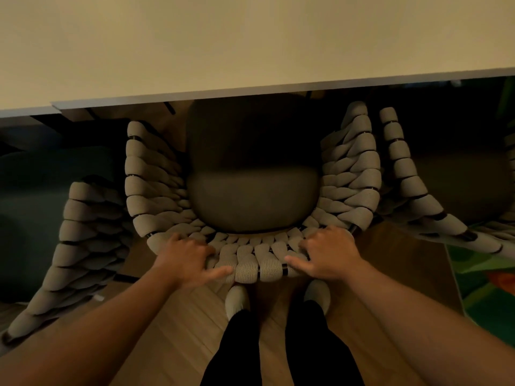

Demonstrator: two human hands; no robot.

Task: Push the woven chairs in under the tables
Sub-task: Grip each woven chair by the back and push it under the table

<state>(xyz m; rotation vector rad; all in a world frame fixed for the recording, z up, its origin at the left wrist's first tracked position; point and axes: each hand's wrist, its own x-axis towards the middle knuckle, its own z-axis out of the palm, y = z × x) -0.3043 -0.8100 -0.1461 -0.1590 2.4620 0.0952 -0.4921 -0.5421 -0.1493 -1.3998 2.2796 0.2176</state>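
Head view, looking down: the middle woven chair point(156, 174) stands in front of the counter point(223, 51), with the front of its dark seat cushion point(253, 201) tucked beneath the counter edge and the backrest nearest the person. The left hand point(192, 257) and right hand point(328, 252) hold the top rail of the backrest. The fingers point(309, 242) curl over its inner side, and each thumb lies along the outer rim. Two more woven chairs flank it, one to the left point(83, 246) and one to the right point(404, 174).

The thick woven cord looks soft and grippy over a stiff dark frame, so the rail is probably the best hold. The chair is likely moderately heavy and may drag on the wooden floor point(172, 330), so an even push from both hands should keep it straight.
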